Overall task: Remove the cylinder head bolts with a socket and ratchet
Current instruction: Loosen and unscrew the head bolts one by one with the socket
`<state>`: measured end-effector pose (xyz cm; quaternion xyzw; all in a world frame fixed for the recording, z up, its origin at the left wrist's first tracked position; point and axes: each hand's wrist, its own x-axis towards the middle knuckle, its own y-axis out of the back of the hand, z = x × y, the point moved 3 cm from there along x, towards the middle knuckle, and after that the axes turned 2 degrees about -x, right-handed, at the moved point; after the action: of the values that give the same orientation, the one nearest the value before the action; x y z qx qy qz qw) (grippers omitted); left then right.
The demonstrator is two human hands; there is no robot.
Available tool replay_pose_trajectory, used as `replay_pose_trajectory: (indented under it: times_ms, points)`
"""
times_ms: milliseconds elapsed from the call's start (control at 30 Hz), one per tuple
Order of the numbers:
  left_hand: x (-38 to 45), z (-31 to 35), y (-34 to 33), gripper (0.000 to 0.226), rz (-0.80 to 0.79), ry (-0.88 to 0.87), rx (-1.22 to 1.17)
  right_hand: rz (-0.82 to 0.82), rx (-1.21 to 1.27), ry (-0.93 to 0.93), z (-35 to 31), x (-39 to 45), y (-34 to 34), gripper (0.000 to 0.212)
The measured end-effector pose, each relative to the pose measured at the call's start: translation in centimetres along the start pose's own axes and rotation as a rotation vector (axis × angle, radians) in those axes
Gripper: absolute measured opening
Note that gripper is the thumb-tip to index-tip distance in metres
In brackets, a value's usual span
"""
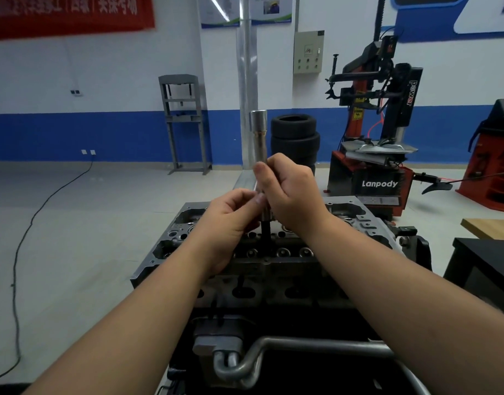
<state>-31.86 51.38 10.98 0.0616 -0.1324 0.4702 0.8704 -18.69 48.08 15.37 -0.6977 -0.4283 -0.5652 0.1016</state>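
Here, left hand and right hand gripping upright socket, above cylinder head.

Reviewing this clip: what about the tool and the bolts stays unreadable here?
Head view only:
- Socket lower part: covered by the right hand and left hand.
- Dark shaft below: bolt or extension, unclear; its lower end is lost in the cylinder head.
- Ratchet: none visible.
- Red banner text: blurred.
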Motion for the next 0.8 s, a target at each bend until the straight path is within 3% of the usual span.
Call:
replay_pose_trajectory:
  times_ms: [133, 367, 633, 800]
  points:
    - [-0.07, -0.03, -0.08, 0.031, -0.107, 0.047, -0.012, 0.001, 0.005, 0.008, -0.29, 0.15, 0.01, 0.025]
    - [-0.09, 0.09, 0.04, 0.042, 0.010, -0.006, 0.023, -0.036, 0.057, -0.063, 0.00, -0.01, -0.24, 0.030]
    - [-0.03, -0.19, 0.08, 0.029, -0.086, 0.054, -0.007, -0.057, 0.087, -0.110, 0.10, 0.03, -0.22, 0.037]
    - [-0.18, 0.08, 0.08, 0.043, 0.017, -0.017, 0.010, -0.049, 0.045, -0.073, -0.04, -0.03, -0.25, 0.036]
